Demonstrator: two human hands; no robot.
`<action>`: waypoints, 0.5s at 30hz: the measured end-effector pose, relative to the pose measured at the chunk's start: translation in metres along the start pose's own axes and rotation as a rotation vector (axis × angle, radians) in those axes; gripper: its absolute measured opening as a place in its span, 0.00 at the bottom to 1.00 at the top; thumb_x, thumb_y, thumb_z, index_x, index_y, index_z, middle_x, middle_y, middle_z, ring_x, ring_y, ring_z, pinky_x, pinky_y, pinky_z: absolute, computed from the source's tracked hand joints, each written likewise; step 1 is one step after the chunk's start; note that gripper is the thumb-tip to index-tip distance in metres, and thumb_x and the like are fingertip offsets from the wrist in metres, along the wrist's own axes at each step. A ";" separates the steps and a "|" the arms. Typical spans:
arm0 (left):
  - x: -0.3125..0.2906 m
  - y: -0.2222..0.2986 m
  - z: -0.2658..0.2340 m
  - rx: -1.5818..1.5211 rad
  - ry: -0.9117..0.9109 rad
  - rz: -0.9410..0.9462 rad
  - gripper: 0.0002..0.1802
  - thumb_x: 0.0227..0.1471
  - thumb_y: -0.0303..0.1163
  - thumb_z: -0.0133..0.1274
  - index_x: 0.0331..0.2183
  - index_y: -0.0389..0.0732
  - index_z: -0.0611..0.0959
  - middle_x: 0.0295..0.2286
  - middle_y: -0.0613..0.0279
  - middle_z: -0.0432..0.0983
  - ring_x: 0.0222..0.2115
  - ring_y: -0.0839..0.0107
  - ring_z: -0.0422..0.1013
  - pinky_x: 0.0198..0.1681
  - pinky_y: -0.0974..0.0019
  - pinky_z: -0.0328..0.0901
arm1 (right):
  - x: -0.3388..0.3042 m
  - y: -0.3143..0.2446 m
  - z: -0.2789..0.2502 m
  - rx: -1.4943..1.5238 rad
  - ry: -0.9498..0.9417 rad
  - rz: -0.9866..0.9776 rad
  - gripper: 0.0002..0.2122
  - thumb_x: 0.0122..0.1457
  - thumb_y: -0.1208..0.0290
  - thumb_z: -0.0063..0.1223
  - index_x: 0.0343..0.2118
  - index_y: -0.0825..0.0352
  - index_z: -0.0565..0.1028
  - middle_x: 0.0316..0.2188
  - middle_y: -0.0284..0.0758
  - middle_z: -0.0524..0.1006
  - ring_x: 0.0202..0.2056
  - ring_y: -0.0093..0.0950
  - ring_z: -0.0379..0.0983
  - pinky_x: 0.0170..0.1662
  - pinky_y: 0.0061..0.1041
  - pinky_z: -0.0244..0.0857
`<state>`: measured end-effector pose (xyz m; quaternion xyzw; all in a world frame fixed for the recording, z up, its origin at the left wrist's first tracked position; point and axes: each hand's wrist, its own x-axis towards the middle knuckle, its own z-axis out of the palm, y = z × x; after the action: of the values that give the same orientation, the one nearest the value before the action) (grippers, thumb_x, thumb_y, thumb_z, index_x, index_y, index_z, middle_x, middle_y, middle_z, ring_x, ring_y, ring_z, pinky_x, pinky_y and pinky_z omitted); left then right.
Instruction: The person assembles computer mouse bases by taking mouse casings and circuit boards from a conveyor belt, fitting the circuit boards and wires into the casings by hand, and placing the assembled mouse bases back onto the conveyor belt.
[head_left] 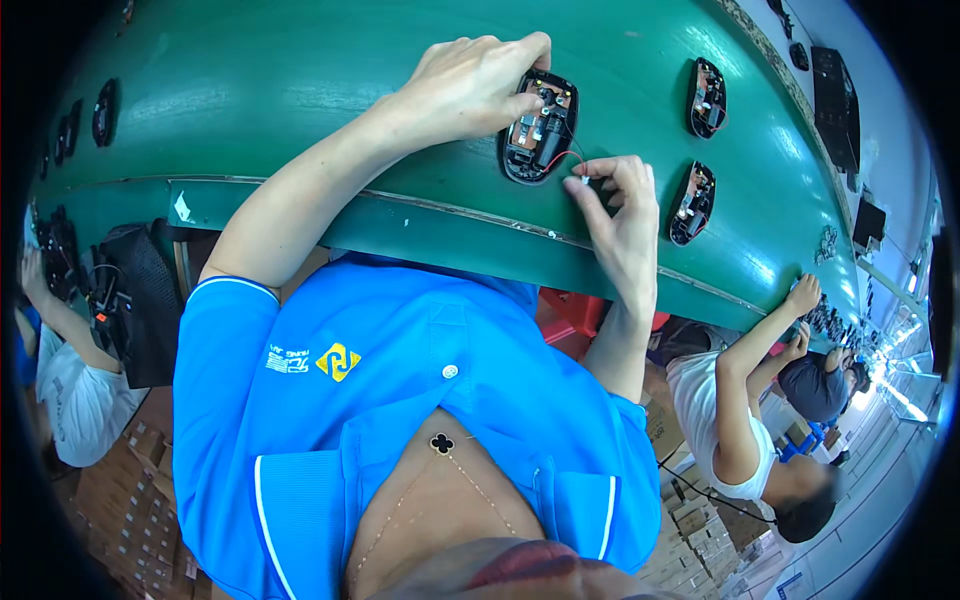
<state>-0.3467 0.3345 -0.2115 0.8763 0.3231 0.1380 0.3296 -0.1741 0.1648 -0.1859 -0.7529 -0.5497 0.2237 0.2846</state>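
Observation:
An opened black computer mouse (521, 165) lies on the green worktop, its copper-coloured circuit board and a dark cylindrical part showing. My left hand (458, 88) grips its upper end, thumb over the board and fingers around the far edge. From the lower right of the shell runs a thin red wire (571, 154) to a small white connector (585, 180). Thumb and fingertips of my right hand (622, 205) pinch that connector just beside the mouse, partly covering it.
Two more opened mice (707, 98) (692, 205) lie to the right on the green worktop (330, 60). Further ones (104, 113) sit at the far left. A co-worker in a white shirt (725, 420) reaches over small parts at the right; another person (85, 400) is at the left.

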 end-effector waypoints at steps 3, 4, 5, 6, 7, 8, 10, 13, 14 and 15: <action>0.000 0.003 0.000 0.002 0.001 0.000 0.16 0.53 0.34 0.61 0.43 0.42 0.79 0.19 0.66 0.74 0.17 0.67 0.70 0.22 0.62 0.62 | -0.004 -0.001 0.003 0.122 0.027 0.101 0.07 0.53 0.77 0.67 0.35 0.68 0.81 0.33 0.32 0.77 0.34 0.23 0.71 0.37 0.20 0.67; -0.001 0.004 0.000 0.003 0.000 0.004 0.16 0.53 0.34 0.61 0.43 0.42 0.79 0.19 0.66 0.74 0.17 0.67 0.70 0.22 0.62 0.62 | -0.007 -0.001 0.004 0.196 0.082 0.057 0.07 0.54 0.78 0.66 0.36 0.68 0.81 0.33 0.32 0.78 0.34 0.23 0.70 0.38 0.19 0.66; -0.002 0.005 0.001 0.003 0.001 0.008 0.15 0.53 0.34 0.61 0.43 0.42 0.79 0.19 0.66 0.74 0.17 0.67 0.70 0.22 0.63 0.62 | -0.009 -0.002 0.006 0.269 0.135 0.011 0.08 0.55 0.79 0.65 0.37 0.68 0.82 0.34 0.33 0.79 0.34 0.22 0.70 0.39 0.18 0.65; -0.004 0.006 0.001 0.003 0.001 0.012 0.15 0.53 0.34 0.61 0.43 0.42 0.79 0.19 0.66 0.74 0.17 0.68 0.70 0.22 0.63 0.62 | -0.010 -0.004 0.008 0.342 0.188 -0.035 0.08 0.55 0.80 0.65 0.39 0.69 0.82 0.34 0.33 0.79 0.34 0.21 0.69 0.39 0.17 0.64; -0.005 0.008 0.002 0.003 0.003 0.014 0.15 0.54 0.34 0.61 0.43 0.42 0.79 0.19 0.66 0.74 0.17 0.68 0.70 0.22 0.63 0.62 | -0.011 -0.006 0.010 0.415 0.239 -0.083 0.08 0.56 0.80 0.64 0.40 0.69 0.83 0.35 0.33 0.80 0.34 0.20 0.69 0.40 0.16 0.63; -0.006 0.009 0.003 0.003 0.004 0.017 0.15 0.54 0.34 0.61 0.43 0.42 0.79 0.19 0.66 0.74 0.17 0.68 0.70 0.22 0.63 0.62 | -0.010 -0.010 0.014 0.413 0.242 -0.085 0.08 0.56 0.80 0.64 0.40 0.69 0.83 0.35 0.33 0.80 0.34 0.20 0.69 0.40 0.16 0.63; -0.008 0.011 0.003 -0.005 0.015 0.029 0.15 0.53 0.34 0.61 0.43 0.42 0.79 0.18 0.66 0.74 0.17 0.68 0.70 0.22 0.64 0.62 | -0.002 -0.019 0.024 0.476 0.228 -0.141 0.09 0.57 0.81 0.63 0.41 0.69 0.83 0.35 0.33 0.81 0.35 0.20 0.70 0.39 0.16 0.63; -0.010 0.011 0.001 -0.008 0.029 0.037 0.15 0.53 0.34 0.61 0.43 0.42 0.79 0.18 0.66 0.74 0.17 0.68 0.70 0.22 0.64 0.62 | 0.005 -0.029 0.033 0.543 0.211 -0.203 0.10 0.58 0.82 0.62 0.43 0.69 0.83 0.35 0.32 0.81 0.36 0.19 0.70 0.39 0.15 0.63; -0.011 0.010 -0.001 -0.012 0.024 0.030 0.15 0.53 0.34 0.60 0.43 0.42 0.79 0.18 0.66 0.74 0.17 0.68 0.70 0.22 0.64 0.62 | 0.006 -0.031 0.034 0.556 0.183 -0.169 0.10 0.58 0.82 0.62 0.43 0.68 0.83 0.34 0.32 0.81 0.36 0.19 0.70 0.39 0.15 0.63; -0.010 0.010 -0.002 -0.017 0.017 0.023 0.15 0.53 0.34 0.60 0.43 0.42 0.79 0.18 0.66 0.74 0.17 0.68 0.70 0.22 0.64 0.62 | 0.008 -0.033 0.035 0.568 0.154 -0.134 0.10 0.58 0.81 0.62 0.43 0.68 0.83 0.34 0.32 0.81 0.36 0.19 0.70 0.39 0.15 0.63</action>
<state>-0.3506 0.3228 -0.2039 0.8760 0.3146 0.1521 0.3325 -0.2177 0.1861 -0.1903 -0.6198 -0.4905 0.2915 0.5389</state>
